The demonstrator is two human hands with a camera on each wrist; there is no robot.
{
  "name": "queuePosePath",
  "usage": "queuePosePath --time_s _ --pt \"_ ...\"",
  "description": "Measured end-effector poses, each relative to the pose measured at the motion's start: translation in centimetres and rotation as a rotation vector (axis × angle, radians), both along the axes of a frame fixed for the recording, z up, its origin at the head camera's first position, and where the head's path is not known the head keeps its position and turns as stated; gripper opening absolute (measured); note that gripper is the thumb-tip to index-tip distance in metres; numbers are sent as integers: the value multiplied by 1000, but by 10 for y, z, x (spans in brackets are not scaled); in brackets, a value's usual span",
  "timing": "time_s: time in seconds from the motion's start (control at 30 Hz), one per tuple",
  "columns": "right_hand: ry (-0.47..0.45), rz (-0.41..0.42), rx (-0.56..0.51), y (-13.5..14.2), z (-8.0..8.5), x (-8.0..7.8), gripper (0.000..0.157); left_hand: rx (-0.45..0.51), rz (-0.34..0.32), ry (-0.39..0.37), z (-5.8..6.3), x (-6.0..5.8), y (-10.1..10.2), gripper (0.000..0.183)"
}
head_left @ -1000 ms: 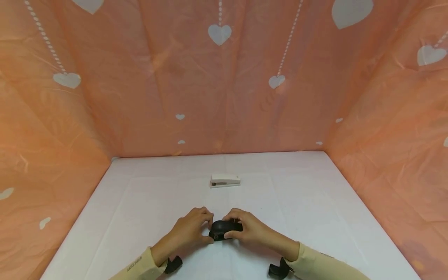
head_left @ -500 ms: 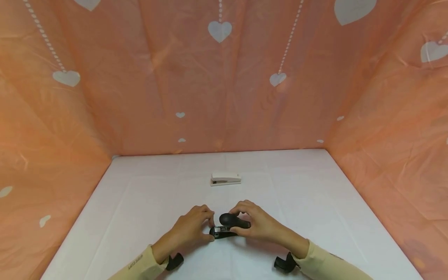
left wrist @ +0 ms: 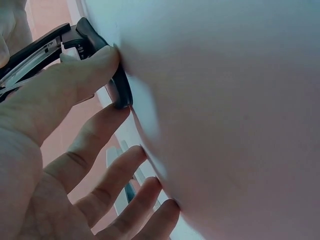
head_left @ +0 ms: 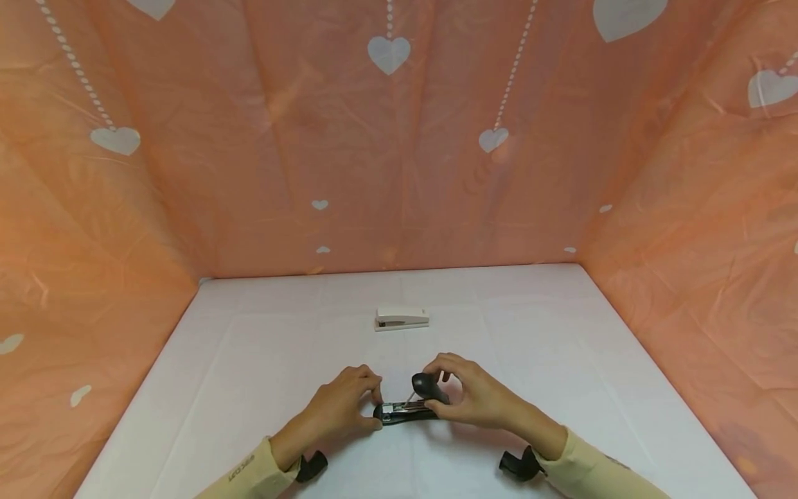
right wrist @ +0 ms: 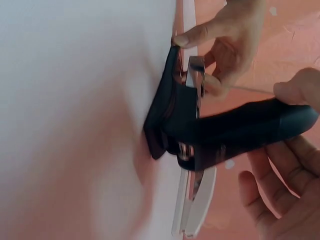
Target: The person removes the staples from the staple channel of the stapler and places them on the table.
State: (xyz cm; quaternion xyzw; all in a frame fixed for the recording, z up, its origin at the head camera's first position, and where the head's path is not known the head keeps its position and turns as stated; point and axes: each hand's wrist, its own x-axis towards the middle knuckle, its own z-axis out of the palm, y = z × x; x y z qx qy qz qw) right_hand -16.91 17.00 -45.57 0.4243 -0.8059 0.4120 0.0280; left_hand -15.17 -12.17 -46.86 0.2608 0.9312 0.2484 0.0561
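Note:
A black stapler (head_left: 408,417) lies on the white table with its top cover (head_left: 427,385) swung up, baring the metal staple channel. My left hand (head_left: 344,405) pinches the left end of its base (left wrist: 121,89) between thumb and index finger, while the other fingertips rest along the tabletop. At the right side, my right hand (head_left: 469,394) grips the raised cover between thumb and fingers. In the right wrist view the cover (right wrist: 240,130) stands well away from the base (right wrist: 162,100), tilted back at the hinge.
A white stapler (head_left: 402,319) lies farther back on the white table (head_left: 280,333). Orange curtains (head_left: 399,173) with pale hearts enclose the table at the back and both sides. Black wrist mounts (head_left: 522,464) hang below the sleeves.
My right hand has lifted the black stapler's cover from closed, swinging it up and to the right, which exposes the staple channel. My left hand has stayed on the base.

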Motion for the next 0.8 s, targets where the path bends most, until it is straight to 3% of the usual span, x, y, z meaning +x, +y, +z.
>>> queuePosePath --time_s 0.23,0.8 --pt "50 41 -5 8 2 -2 40 -5 -3 0 -1 0 0 36" --pt "-54 72 18 25 7 -8 40 -13 21 -17 1 1 2 37"
